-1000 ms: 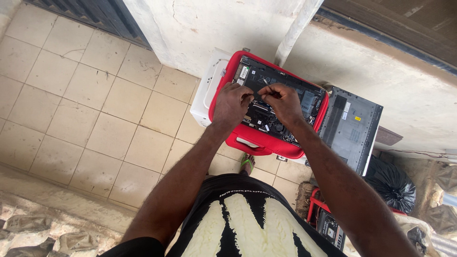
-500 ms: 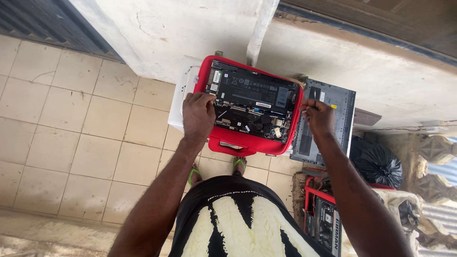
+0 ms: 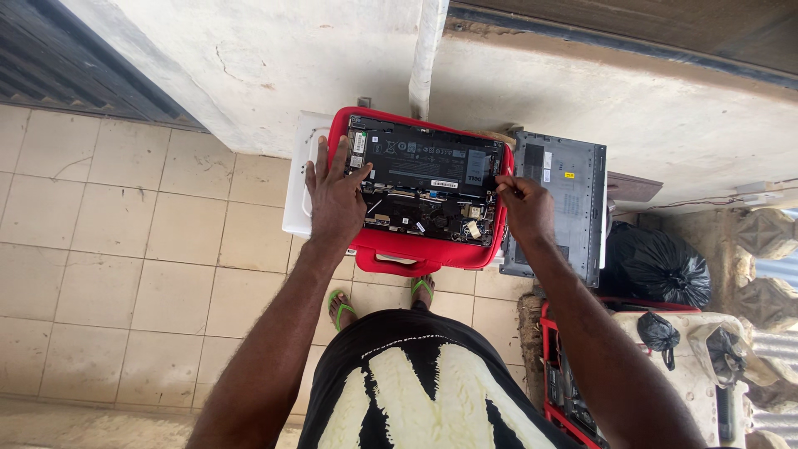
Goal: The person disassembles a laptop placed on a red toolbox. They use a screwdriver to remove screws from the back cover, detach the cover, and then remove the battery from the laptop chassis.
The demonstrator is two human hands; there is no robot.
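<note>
An opened laptop [image 3: 428,187], circuitry exposed, lies on a red case [image 3: 416,249] against a wall. The left hand [image 3: 334,195] rests flat, fingers spread, on its left edge. The right hand [image 3: 525,208] pinches a thin tool at its right edge, beside a grey bottom cover [image 3: 565,208].

A red tray [image 3: 416,254] serves as the carrier, itself resting on a white slab [image 3: 298,191] that juts out past its left edge. An opened laptop base [image 3: 424,179], circuitry exposed, lies directly on the tray and fills it nearly edge to edge. A grey laptop cover panel [image 3: 565,199] lies just beside the tray's right edge. Beige tiled floor [image 3: 125,249] lies below.
</note>
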